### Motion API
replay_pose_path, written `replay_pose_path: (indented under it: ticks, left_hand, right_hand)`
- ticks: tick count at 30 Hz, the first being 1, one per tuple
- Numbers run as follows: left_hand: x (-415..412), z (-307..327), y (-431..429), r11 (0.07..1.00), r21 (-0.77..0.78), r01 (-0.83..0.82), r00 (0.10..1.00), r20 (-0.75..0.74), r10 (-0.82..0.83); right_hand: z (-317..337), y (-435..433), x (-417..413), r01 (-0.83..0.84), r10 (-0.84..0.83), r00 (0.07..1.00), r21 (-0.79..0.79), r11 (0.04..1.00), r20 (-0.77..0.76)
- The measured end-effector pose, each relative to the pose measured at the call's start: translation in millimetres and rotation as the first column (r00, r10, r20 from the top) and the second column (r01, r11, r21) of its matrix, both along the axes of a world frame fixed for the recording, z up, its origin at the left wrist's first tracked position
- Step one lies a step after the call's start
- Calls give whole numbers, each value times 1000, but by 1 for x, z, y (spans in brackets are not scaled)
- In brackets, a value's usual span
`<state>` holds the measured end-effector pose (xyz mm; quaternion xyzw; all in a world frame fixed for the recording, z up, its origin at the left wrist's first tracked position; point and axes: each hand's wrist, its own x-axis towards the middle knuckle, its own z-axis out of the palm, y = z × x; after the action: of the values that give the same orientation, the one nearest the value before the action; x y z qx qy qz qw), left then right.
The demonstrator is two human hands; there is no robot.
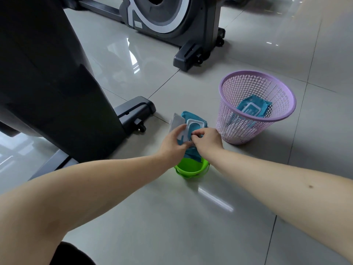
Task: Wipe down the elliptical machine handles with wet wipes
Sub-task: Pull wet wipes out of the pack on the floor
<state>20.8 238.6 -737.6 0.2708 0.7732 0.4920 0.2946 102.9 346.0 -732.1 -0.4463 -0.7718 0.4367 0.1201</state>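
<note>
A teal pack of wet wipes (193,119) stands in a small green bucket (191,168) on the tiled floor, its white flip lid (176,122) swung open to the left. My left hand (174,141) grips the pack's left side by the lid. My right hand (207,138) pinches at the pack's opening with thumb and fingertips; whether a wipe is between them is hidden. The elliptical machine's dark body (53,77) rises at the left; its handles are out of view.
A purple mesh wastebasket (257,109) stands right of the bucket, with another teal wipes pack (254,108) inside. A second exercise machine (172,22) with a grey flywheel housing sits at the back. The elliptical's foot with a small wheel (137,115) lies just left of the pack.
</note>
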Motion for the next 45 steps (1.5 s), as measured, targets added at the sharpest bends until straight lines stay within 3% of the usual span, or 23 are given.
replay_pose_path:
  ticks: [5,8,13,18,20,25,30,36,41,45]
  left_hand:
    - [6,6,6,999,44,-28,999,21,27]
    - [8,8,11,998,56,-30,999,19,29]
    - [10,9,14,998,56,-43,999,-1,43]
    - [9,12,16,999,25,-21,1000,20,20]
    - [11,11,16,1000,18,-7,1000,27,6]
    - [15,10,12,1000,-18,-22,999,45,23]
    - [13,10,9,998,-62,-22,1000,1,22]
    - [11,8,9,997,-60,-40,999,22,41]
    - [9,7,13,997,-52,-57,995,79,61]
    - [11,11,14,997,-39,-68,995,72,71]
  right_hand:
    - [8,6,-1,-171,93,950,248,954,297]
    - [14,9,2,-295,93,892,412,862,443]
    - [14,9,4,-238,100,933,387,891,346]
    - [16,11,6,-385,82,865,552,739,495]
    - [13,10,7,-421,91,845,550,721,527]
    - [8,14,3,-375,142,866,436,818,479]
    - [8,15,1,-374,178,865,367,851,469]
    - [8,15,1,-398,195,860,381,835,471]
    - [16,14,0,-471,162,817,478,742,554]
    - [13,16,-4,-507,181,788,454,733,588]
